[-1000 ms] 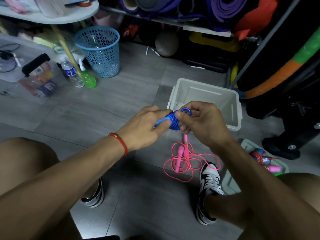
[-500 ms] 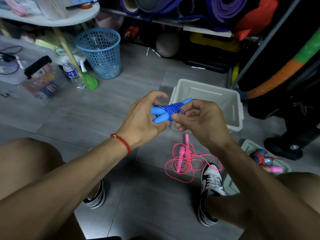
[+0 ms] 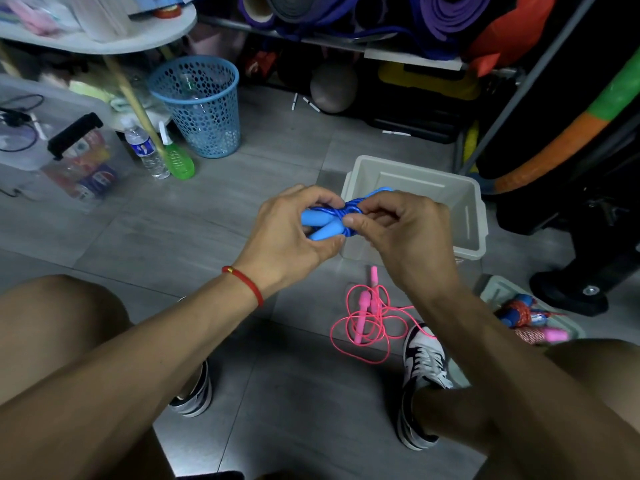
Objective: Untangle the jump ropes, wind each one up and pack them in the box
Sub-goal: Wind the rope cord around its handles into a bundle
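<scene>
The blue jump rope [image 3: 332, 220] is wound into a bundle and held up in the air, just in front of the white box [image 3: 465, 216]. The left hand [image 3: 294, 237] curls round its two handles. The right hand [image 3: 398, 233] pinches the wound cord. The pink jump rope [image 3: 367, 317] lies loose on the floor [image 3: 277, 375] below, beside a shoe [image 3: 424, 358]. Bare floor lies left of the box.

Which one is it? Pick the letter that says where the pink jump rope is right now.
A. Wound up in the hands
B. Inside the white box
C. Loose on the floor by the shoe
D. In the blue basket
C: the pink jump rope lies in loose loops on the floor beside the shoe, while both hands hold the blue jump rope near the white box.
</scene>
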A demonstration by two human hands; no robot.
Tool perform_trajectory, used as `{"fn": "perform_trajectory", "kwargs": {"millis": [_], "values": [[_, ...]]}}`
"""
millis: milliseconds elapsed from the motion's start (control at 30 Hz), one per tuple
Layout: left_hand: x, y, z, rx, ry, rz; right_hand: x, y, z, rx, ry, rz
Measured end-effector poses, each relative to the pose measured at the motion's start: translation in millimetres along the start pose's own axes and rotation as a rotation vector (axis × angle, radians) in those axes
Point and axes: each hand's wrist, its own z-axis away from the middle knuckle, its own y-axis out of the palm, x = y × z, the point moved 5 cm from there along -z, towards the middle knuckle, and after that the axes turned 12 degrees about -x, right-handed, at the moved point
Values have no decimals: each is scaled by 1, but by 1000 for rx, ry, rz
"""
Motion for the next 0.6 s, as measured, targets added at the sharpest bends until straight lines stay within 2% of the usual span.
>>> {"fn": "perform_trajectory", "kwargs": {"millis": [233,433,600], "values": [[1,0,3,54,-134,151,-1,-4,-6,15,53,-120],[-5,1,5,212,-33,200,-4,-5,-7,18,112,-165],[-5,3,6,256,-25,203,-5,-4,-5,34,110,-160]]}}
